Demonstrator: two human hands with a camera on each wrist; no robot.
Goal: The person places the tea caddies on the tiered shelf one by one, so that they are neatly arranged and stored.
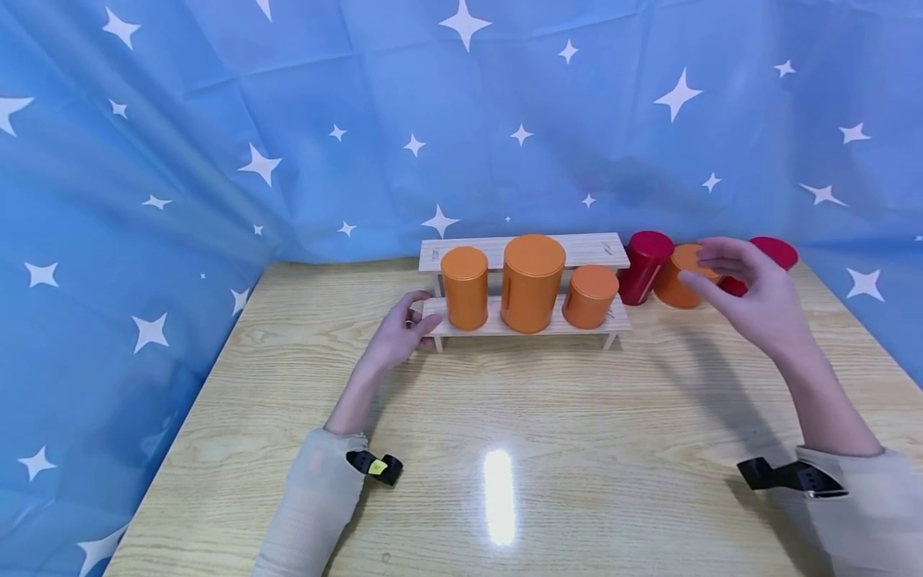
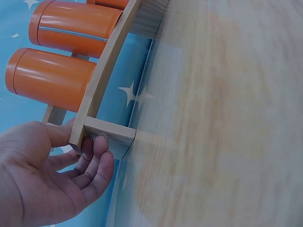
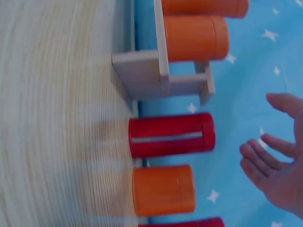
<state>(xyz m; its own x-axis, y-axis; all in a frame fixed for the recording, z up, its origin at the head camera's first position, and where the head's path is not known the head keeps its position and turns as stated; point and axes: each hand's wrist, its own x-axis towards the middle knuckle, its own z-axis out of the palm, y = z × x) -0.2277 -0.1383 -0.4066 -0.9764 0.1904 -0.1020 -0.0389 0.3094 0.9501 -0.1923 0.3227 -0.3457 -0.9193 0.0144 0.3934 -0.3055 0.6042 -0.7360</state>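
A two-tier wooden shelf (image 1: pixel 594 248) stands at the back of the table. Its lower board carries a slim orange canister (image 1: pixel 465 290), a large orange canister (image 1: pixel 532 288) and a small orange canister (image 1: pixel 590 300). My left hand (image 1: pixel 398 332) grips the board's left end; in the left wrist view the thumb lies at the board and the fingers curl beneath it. Raised in front of the canisters on the right, my right hand (image 1: pixel 764 292) has thumb and fingers spread and holds nothing. In the right wrist view this hand (image 3: pixel 277 172) is apart from every canister.
Right of the shelf stand a tall red canister (image 1: pixel 644 268), an orange canister (image 1: pixel 675 287) and another red canister (image 1: pixel 777 252), partly hidden by my right hand. Behind the wooden table (image 1: pixel 548 417) hangs a blue star-patterned cloth (image 1: pixel 404 88), which also runs along the left side.
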